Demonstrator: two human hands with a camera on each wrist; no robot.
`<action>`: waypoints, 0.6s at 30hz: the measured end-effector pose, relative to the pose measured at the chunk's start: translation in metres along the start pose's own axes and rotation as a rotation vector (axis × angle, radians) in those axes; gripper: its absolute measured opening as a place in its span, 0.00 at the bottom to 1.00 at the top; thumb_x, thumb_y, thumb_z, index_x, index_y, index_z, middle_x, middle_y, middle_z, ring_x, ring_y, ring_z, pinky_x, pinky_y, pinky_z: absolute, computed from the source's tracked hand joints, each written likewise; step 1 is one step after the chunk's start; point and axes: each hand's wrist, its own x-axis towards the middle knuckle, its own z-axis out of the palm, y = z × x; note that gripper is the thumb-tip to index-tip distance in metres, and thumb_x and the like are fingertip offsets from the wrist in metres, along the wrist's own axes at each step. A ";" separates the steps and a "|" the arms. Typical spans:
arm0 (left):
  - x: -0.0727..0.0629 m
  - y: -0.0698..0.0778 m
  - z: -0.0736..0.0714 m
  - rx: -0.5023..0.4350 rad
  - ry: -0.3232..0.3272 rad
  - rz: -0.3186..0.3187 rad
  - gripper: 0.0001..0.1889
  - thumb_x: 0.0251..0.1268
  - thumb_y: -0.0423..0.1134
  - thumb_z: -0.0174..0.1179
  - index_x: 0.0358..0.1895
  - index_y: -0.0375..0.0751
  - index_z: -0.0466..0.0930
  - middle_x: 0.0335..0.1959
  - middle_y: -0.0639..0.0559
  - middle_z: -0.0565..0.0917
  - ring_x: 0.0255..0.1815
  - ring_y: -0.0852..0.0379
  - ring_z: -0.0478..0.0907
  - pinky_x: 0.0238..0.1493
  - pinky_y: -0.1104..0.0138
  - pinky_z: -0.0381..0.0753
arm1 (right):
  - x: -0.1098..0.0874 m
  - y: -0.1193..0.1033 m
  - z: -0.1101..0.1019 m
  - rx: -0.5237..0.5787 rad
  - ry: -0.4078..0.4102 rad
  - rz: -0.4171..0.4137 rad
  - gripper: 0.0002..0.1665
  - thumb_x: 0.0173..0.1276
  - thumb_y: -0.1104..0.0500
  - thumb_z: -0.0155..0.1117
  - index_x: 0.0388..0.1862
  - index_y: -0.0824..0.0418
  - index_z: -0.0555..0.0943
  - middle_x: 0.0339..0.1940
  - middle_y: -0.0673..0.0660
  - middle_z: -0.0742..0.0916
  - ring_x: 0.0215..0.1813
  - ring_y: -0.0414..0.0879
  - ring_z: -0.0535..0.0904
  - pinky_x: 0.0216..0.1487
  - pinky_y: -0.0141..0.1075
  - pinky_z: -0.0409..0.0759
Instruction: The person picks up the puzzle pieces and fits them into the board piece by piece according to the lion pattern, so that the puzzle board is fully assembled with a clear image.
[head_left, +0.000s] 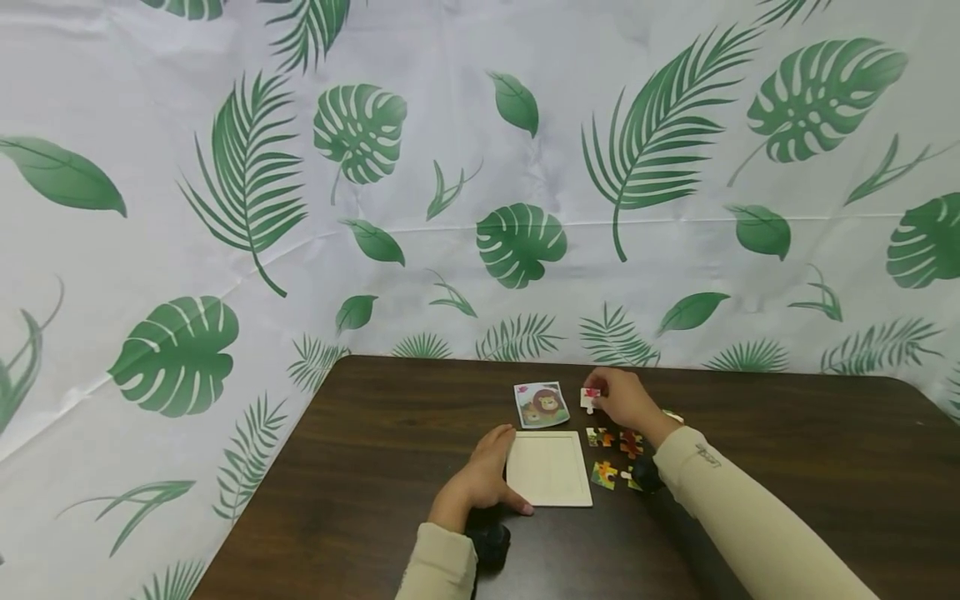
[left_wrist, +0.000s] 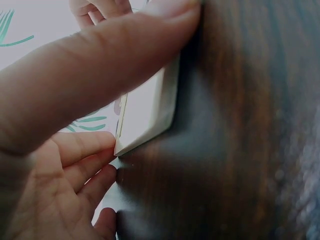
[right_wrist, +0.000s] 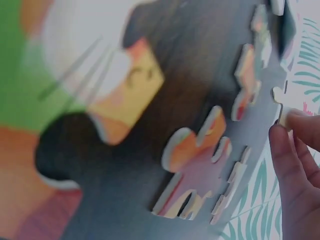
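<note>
My right hand (head_left: 624,402) pinches a white puzzle piece (head_left: 590,398) with a pink-red print between thumb and fingertips, at the far side of the loose pieces. In the right wrist view, that piece is seen almost edge-on in the fingers (right_wrist: 283,150). At the left side of a shallow cream puzzle tray (head_left: 550,471), my left hand (head_left: 482,477) rests with fingers extended. Its thumb lies at the near left corner, and the fingertips touch the tray's edge. No pieces lie on the visible tray floor.
A lion picture card (head_left: 542,404) lies just beyond the tray. Several loose puzzle pieces (head_left: 603,475) lie right of it, partly hidden by the right forearm. All rest on a dark wooden table (head_left: 397,442), with a leaf-printed cloth (head_left: 450,292) behind.
</note>
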 end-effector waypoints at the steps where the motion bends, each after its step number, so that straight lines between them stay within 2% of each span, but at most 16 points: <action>1: 0.000 0.000 0.000 -0.002 0.001 0.002 0.58 0.29 0.41 0.80 0.67 0.26 0.54 0.68 0.38 0.56 0.69 0.43 0.50 0.65 0.51 0.54 | -0.001 0.000 -0.001 0.016 0.007 0.001 0.09 0.57 0.71 0.63 0.36 0.64 0.79 0.32 0.57 0.82 0.35 0.50 0.76 0.37 0.46 0.75; 5: -0.001 0.000 0.000 -0.005 0.005 0.005 0.58 0.29 0.41 0.80 0.67 0.26 0.54 0.68 0.38 0.56 0.69 0.43 0.50 0.65 0.51 0.54 | -0.004 -0.003 -0.003 0.092 0.025 0.019 0.08 0.58 0.70 0.63 0.37 0.64 0.80 0.32 0.57 0.82 0.34 0.49 0.77 0.35 0.43 0.76; 8: -0.001 0.000 0.000 -0.008 0.007 0.004 0.58 0.28 0.41 0.80 0.67 0.26 0.54 0.68 0.38 0.55 0.68 0.43 0.51 0.64 0.51 0.55 | -0.008 -0.010 -0.005 0.191 0.012 0.053 0.08 0.59 0.69 0.63 0.39 0.64 0.80 0.33 0.57 0.82 0.33 0.48 0.77 0.34 0.40 0.78; 15: -0.001 0.001 -0.001 -0.015 0.004 0.009 0.57 0.29 0.40 0.80 0.67 0.25 0.54 0.68 0.37 0.56 0.68 0.42 0.51 0.64 0.50 0.55 | -0.017 -0.034 -0.002 0.409 -0.072 0.096 0.11 0.62 0.70 0.60 0.44 0.66 0.79 0.36 0.58 0.81 0.35 0.48 0.78 0.37 0.44 0.80; 18: 0.000 0.002 -0.001 -0.018 -0.001 0.006 0.57 0.29 0.41 0.80 0.67 0.25 0.54 0.68 0.38 0.55 0.68 0.42 0.51 0.64 0.50 0.55 | -0.019 -0.046 0.002 0.442 -0.091 0.103 0.12 0.61 0.70 0.61 0.45 0.65 0.80 0.35 0.57 0.81 0.35 0.47 0.78 0.37 0.44 0.80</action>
